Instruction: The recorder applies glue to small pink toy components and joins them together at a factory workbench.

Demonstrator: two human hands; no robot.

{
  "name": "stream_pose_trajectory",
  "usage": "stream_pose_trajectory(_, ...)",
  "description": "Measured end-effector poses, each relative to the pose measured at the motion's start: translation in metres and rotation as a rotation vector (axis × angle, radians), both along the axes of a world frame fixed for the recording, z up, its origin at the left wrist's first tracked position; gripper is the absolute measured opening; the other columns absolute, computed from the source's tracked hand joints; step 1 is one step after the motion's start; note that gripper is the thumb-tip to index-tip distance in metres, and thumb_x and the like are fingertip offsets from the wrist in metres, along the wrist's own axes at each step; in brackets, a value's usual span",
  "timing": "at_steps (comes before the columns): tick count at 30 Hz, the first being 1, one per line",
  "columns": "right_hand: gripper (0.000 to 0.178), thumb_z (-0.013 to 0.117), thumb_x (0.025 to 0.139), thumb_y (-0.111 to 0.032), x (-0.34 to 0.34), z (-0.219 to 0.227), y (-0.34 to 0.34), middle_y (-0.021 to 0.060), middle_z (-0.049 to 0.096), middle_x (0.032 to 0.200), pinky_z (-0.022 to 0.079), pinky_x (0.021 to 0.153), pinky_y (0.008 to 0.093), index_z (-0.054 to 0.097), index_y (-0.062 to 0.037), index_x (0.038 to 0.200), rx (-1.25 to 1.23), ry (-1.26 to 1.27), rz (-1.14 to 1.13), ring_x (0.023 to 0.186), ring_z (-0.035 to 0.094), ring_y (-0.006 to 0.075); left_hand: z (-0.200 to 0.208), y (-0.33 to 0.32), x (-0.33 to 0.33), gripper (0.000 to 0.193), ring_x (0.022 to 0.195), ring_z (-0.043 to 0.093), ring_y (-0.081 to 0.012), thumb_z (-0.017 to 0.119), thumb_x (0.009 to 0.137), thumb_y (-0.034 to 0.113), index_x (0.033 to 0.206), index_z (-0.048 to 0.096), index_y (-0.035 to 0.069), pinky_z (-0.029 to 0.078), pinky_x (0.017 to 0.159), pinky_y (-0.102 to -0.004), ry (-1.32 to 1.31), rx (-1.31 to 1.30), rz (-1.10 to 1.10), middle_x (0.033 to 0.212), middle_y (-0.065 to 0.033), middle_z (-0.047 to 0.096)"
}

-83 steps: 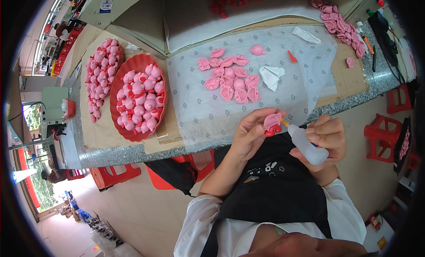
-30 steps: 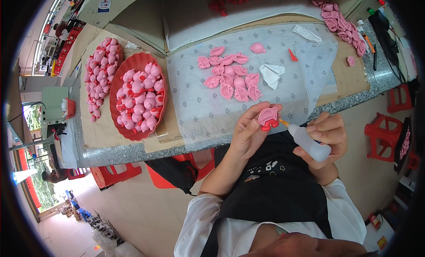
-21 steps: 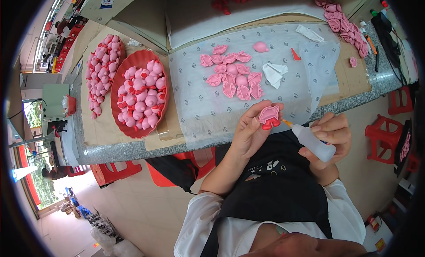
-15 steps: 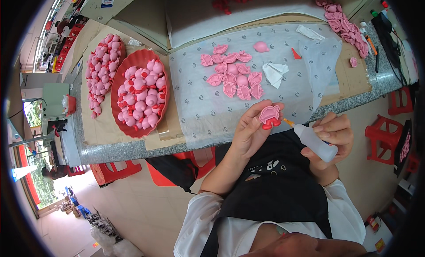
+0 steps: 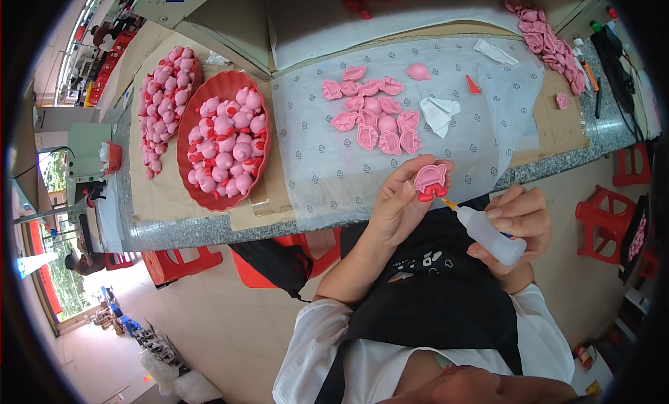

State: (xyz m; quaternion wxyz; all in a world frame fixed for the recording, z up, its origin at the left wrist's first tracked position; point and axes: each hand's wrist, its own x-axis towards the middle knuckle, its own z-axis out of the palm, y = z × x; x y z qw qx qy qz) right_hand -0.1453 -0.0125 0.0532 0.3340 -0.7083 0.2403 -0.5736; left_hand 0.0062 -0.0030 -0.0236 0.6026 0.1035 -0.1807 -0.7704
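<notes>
My left hand (image 5: 402, 200) pinches a small pink toy half (image 5: 431, 175) with red feet, its hollow side turned toward me. In my right hand (image 5: 516, 225) is a white squeeze bottle (image 5: 490, 235), tilted so that its thin orange nozzle (image 5: 449, 204) points at the red feet. Whether the tip touches the toy half I cannot tell. Beyond my hands, several pink hollow toy halves (image 5: 367, 136) lie grouped on a printed white sheet (image 5: 317, 164), some with the hollow up and some with the rounded side up.
A red scalloped bowl (image 5: 183, 150) of pink and red toy parts stands at left, beside another heap of parts (image 5: 166, 90). A crumpled white tissue (image 5: 441, 114) and a red triangular piece (image 5: 473, 85) lie on the sheet. More pink halves (image 5: 547, 49) are piled at far right, near pens.
The bottle's nozzle has shifted slightly left and down, closer to the red feet. My left hand has turned the toy half a little and moved it slightly right.
</notes>
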Motion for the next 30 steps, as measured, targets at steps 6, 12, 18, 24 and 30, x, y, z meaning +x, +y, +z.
stream_pose_trajectory(6, 0.048, 0.080, 0.043, -0.006, -0.0012, 0.0001, 0.0005, 0.0063, 0.050, 0.081, 0.040, 0.051, 0.0219, 0.052, -0.0075, 0.082, 0.014, -0.038, 0.017, 0.060, 0.048, 0.0143, -0.0001, 0.0000, -0.0001, 0.044, 0.098, 0.047, -0.0235, 0.058, 0.075, 0.025, 0.114, 0.043, 0.010, 0.034, 0.087, -0.0358, -0.005, -0.005, 0.003, 0.111, -0.0161, 0.044)
stream_pose_trajectory(12, 0.048, 0.080, 0.044, -0.006, 0.0029, -0.0011, -0.0004, 0.0065, 0.050, 0.081, 0.039, 0.050, 0.0218, 0.052, -0.0072, 0.083, -0.005, -0.045, 0.028, 0.061, 0.049, 0.0143, 0.0014, 0.0012, 0.0003, 0.043, 0.098, 0.047, -0.0235, 0.057, 0.076, 0.026, 0.114, 0.043, 0.009, 0.035, 0.087, -0.0361, -0.056, -0.006, 0.008, 0.111, -0.0167, 0.046)
stream_pose_trajectory(18, 0.042, 0.077, 0.053, -0.013, 0.0053, -0.0006, -0.0011, 0.0049, 0.046, 0.078, 0.039, 0.051, 0.0206, 0.047, -0.0083, 0.081, -0.014, 0.010, 0.024, 0.059, 0.044, 0.0110, 0.0029, 0.0011, -0.0007, 0.044, 0.098, 0.048, -0.0236, 0.056, 0.076, 0.027, 0.113, 0.043, 0.006, 0.035, 0.087, -0.0362, -0.077, -0.006, -0.008, 0.112, -0.0172, 0.046)
stream_pose_trajectory(24, 0.051, 0.081, 0.042, -0.006, 0.0038, -0.0011, 0.0001, 0.0072, 0.050, 0.081, 0.038, 0.050, 0.0209, 0.051, -0.0069, 0.083, -0.010, -0.035, 0.036, 0.060, 0.049, 0.0140, 0.0017, 0.0015, -0.0008, 0.044, 0.098, 0.048, -0.0237, 0.055, 0.077, 0.028, 0.114, 0.043, 0.006, 0.035, 0.086, -0.0360, -0.080, -0.013, -0.007, 0.112, -0.0172, 0.045)
stream_pose_trajectory(30, 0.049, 0.080, 0.044, -0.007, 0.0064, -0.0038, -0.0007, 0.0062, 0.050, 0.082, 0.038, 0.049, 0.0213, 0.051, -0.0080, 0.084, -0.026, -0.033, 0.006, 0.060, 0.049, 0.0141, 0.0039, 0.0027, -0.0008, 0.044, 0.097, 0.048, -0.0241, 0.055, 0.077, 0.028, 0.113, 0.043, 0.007, 0.036, 0.085, -0.0350, -0.093, -0.006, -0.006, 0.112, -0.0171, 0.045)
